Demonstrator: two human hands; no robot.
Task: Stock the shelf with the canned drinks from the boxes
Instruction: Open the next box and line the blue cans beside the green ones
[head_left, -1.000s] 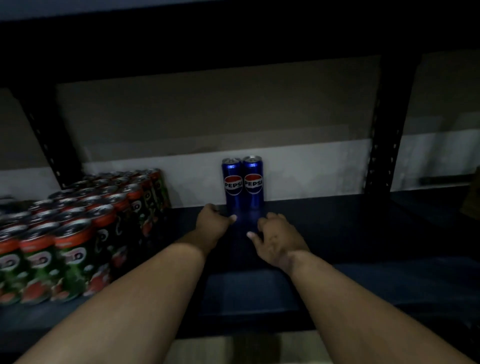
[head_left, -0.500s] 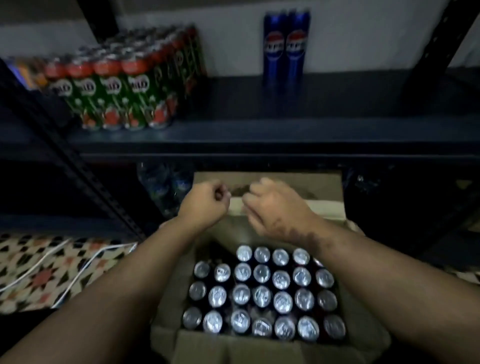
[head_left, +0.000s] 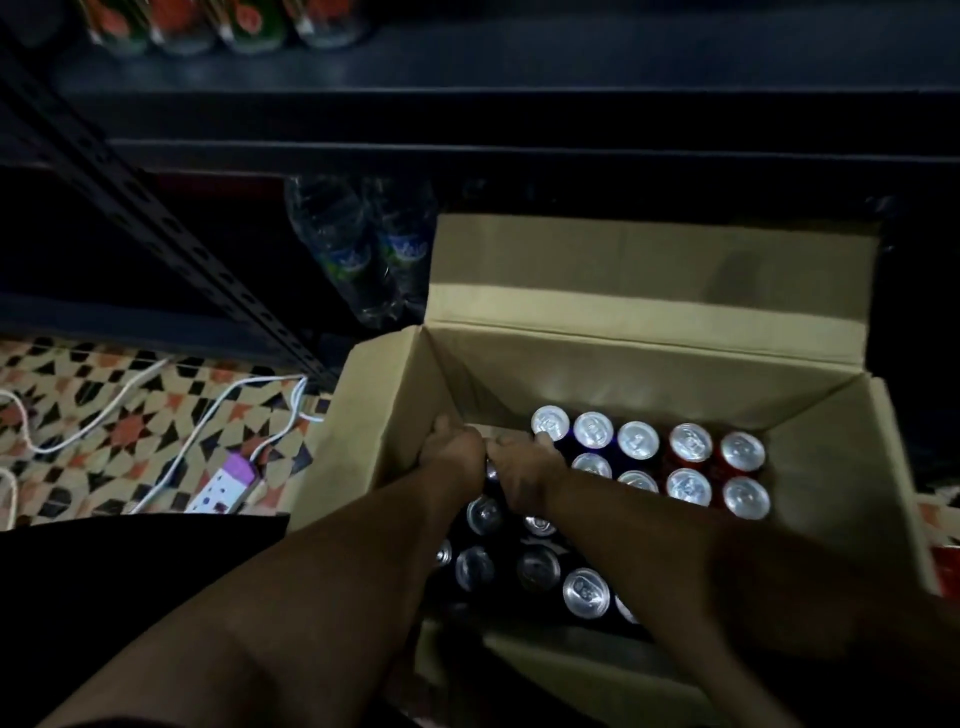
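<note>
- Left hand (head_left: 451, 451): fingers are curled down into the far-left corner of the box; the fingertips are hidden behind the knuckles, so whether they are grasping a can cannot be told.
- Right hand (head_left: 524, 470): fingers are curled downward among the can tops just right of the left hand, one fingertip touching the nearest silver lid; a closed grasp cannot be confirmed.
- The two hands sit side by side, nearly touching, in the same corner.
- Canned drinks (head_left: 638, 440): upright in tight rows inside the open cardboard box (head_left: 644, 374), blue cans at the left and middle, red ones at the far right. The box stands on the floor, flaps spread.
- Shelf (head_left: 519, 111): dark board beyond and above the box; a row of green and red cans (head_left: 223, 26) stands at its far-left edge.
- Water bottles (head_left: 363, 249) sit under the shelf, just left of the box's far flap.
- White cables and a power strip (head_left: 223, 488) lie on the patterned floor (head_left: 104, 415), left of the box.
- Risk, in my judgement: the cans are packed closely, so a lift may drag a neighbour up and tip it; poor light hampers a sure grip; a can could strike the shelf's front edge on the way up.
</note>
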